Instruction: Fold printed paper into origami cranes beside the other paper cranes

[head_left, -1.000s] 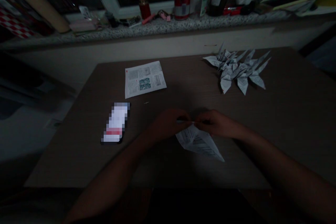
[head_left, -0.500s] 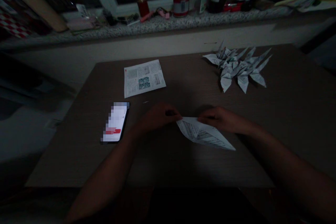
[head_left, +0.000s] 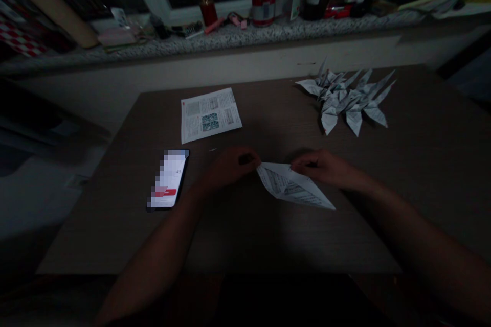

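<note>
A folded sheet of printed paper is held between my hands above the front middle of the table. Its long point slants down to the right, and creases run across its face. My left hand is closed, thumb and fingertips pinching the paper's upper left corner. Along the upper edge, further right, my right hand pinches the same paper between thumb and fingers. The fingertips of both hands are partly dim in the low light.
Several folded paper cranes lie clustered at the back right of the brown table. A flat printed sheet lies at the back left, with a lit phone nearer me. Jars, bottles and small items crowd the stone windowsill.
The folded paper has shifted slightly up and to the left, its right tip rising. My left hand has moved a little left, and both hands still pinch the paper's upper edge.
</note>
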A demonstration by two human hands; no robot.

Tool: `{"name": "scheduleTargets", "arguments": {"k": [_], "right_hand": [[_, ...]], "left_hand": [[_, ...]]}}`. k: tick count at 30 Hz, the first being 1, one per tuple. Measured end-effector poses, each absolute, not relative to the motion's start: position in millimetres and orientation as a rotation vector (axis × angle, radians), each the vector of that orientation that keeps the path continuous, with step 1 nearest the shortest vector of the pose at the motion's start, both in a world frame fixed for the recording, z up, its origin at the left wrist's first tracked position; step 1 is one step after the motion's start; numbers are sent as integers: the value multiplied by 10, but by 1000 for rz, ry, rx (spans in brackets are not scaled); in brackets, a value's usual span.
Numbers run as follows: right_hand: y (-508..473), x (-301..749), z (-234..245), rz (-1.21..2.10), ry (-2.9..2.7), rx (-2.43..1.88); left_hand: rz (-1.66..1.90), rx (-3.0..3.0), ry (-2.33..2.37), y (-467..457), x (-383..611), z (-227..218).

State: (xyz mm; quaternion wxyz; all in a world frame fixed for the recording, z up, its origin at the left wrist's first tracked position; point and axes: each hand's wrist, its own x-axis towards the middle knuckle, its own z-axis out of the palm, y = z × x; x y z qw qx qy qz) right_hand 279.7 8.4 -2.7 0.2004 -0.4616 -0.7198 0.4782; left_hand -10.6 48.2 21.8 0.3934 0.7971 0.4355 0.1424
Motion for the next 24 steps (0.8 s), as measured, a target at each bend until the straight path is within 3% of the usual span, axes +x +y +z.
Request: {"name": "scheduleTargets", "arguments": {"k": [5,14,24], "right_hand": [[118,2812,-94,1307,-1825,-1368],[96,2677,-110,1434,-1294,-1432],[16,2515,-82,1479,-1299,-1462]], "left_hand": [[530,1817,1143,410,-19,150],[453,1760,1186,281,100,117],[526,1871,1210,274,115,49]]}}
